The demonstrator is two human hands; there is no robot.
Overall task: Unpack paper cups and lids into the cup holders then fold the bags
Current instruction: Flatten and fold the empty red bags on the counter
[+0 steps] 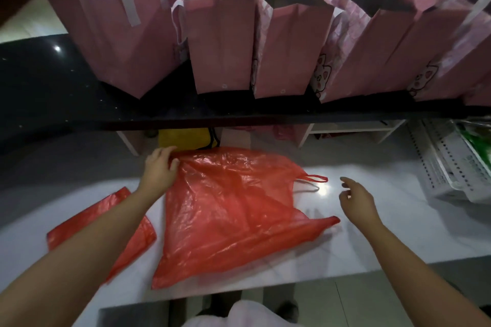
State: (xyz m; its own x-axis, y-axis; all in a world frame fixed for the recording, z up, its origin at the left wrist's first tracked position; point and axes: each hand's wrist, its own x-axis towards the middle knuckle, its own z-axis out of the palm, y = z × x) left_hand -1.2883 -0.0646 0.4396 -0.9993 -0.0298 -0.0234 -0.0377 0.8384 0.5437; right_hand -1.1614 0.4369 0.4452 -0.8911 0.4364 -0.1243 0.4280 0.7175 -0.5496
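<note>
Left hand (159, 167) pinches the crinkled, glossy red plastic bag's (228, 215) far corner on the white surface (398, 233); right hand (356, 199) hovers loosely spread beside it.

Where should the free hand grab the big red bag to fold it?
Grab the handle loops at the red bag's right end, coming from the right. They stick out past the flat sheet, nearest the open right hand, so they look easy to pinch. The left hand grips the far left corner, so pulling the loops across should fold it.

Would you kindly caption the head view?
Left hand pinches a red plastic bag on the white table; right hand open.
</note>
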